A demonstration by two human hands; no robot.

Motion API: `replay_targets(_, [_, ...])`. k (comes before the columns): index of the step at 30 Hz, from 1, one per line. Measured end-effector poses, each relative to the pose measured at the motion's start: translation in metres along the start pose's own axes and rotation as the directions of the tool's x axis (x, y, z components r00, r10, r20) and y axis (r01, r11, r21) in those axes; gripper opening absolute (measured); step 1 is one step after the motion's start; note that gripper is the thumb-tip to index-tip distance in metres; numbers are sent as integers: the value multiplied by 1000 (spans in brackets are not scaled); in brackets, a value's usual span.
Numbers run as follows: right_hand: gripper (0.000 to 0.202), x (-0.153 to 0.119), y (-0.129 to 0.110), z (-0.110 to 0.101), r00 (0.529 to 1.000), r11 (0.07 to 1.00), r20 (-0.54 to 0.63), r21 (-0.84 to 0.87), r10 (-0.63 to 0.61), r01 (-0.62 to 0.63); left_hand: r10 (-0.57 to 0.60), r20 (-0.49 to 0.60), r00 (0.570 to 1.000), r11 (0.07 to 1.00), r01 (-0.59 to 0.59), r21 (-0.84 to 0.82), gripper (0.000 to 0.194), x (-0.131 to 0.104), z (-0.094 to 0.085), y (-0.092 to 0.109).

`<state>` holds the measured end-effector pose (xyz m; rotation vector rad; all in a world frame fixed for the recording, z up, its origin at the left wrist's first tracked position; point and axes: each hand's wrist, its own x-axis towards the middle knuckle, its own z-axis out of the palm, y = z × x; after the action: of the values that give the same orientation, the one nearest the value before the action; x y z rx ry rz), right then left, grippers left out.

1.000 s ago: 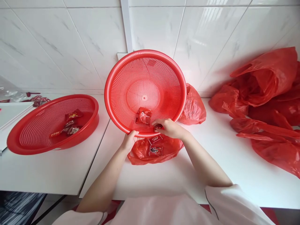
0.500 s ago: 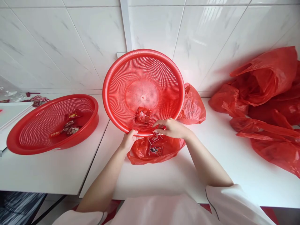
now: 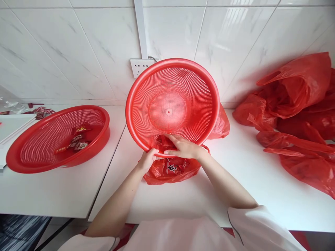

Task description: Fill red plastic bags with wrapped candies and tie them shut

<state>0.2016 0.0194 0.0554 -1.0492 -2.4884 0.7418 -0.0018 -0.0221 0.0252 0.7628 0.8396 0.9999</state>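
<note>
A red plastic colander is tilted toward me, its front edge above a red plastic bag. My left hand grips the colander's near rim, thumb over the edge. Inside the colander, my right hand reaches over the rim with fingers stretched and thumb apart. Its fingertips are at a red snack packet low on the wall, which they partly cover. Small snack packets, one with bold black and white lettering, lie in the bag's open mouth.
On the left stands a second red colander with several snack packets. Crumpled red plastic bags are heaped on the right. Another red bag sits behind the tilted colander. A socket is on the tiled wall.
The colander has shifted right and slightly down, uncovering the wall socket. My right hand has moved from the near rim onto the red packet inside. My left hand has kept hold of the rim.
</note>
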Motion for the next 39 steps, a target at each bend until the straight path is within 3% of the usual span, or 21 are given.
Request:
replay_targets(4, [76, -1, -2, -4, 994, 990, 15, 90, -107, 105, 25, -38, 999, 999, -27, -47, 36, 6, -7, 3])
replay_targets(6, [55, 0, -2, -7, 991, 980, -30, 145, -133, 136, 70, -81, 994, 997, -73, -37, 33, 9, -10, 4])
replay_targets(8, [34, 1, -2, -9, 991, 976, -115, 197, -71, 93, 114, -113, 987, 993, -117, -24, 29, 11, -12, 6])
replay_targets(10, [33, 2, 1, -10, 970, 960, -230, 280, 82, -14, 130, -124, 984, 991, -135, -27, 25, 12, -13, 6])
replay_targets(13, [39, 5, 6, -12, 924, 806, -268, 588, 272, -66, 111, -126, 986, 992, -118, -44, 21, 13, -14, 5])
replay_targets(15, [38, 6, 9, -13, 922, 636, -223, 771, 316, -31, 99, -121, 988, 993, -105, -45, 18, 13, -15, 4])
replay_targets(17, [37, 7, 12, -14, 912, 522, -198, 853, 359, -20, 89, -110, 990, 995, -94, -42, 17, 13, -17, 3])
replay_targets(21, [34, 7, 13, -15, 893, 431, -193, 902, 407, -1, 71, -88, 994, 996, -76, -44, 21, 13, -20, 0])
replay_targets(25, [35, 6, 10, -16, 915, 356, -177, 934, 363, 40, 79, -94, 993, 997, -81, -20, 23, 14, -20, -1])
replay_targets(30, [36, 3, 4, -21, 954, 267, -64, 964, 291, -17, 94, -106, 990, 995, -95, -7, 30, 14, -17, 2])
replay_targets(33, [33, 2, 2, -20, 957, 286, -41, 957, 287, -45, 94, -90, 992, 996, -94, -1, 31, 12, -14, 4])
replay_targets(39, [32, 4, 5, -14, 933, 473, -101, 878, 344, -80, 70, -99, 993, 997, -71, -9, 28, 9, -8, 8])
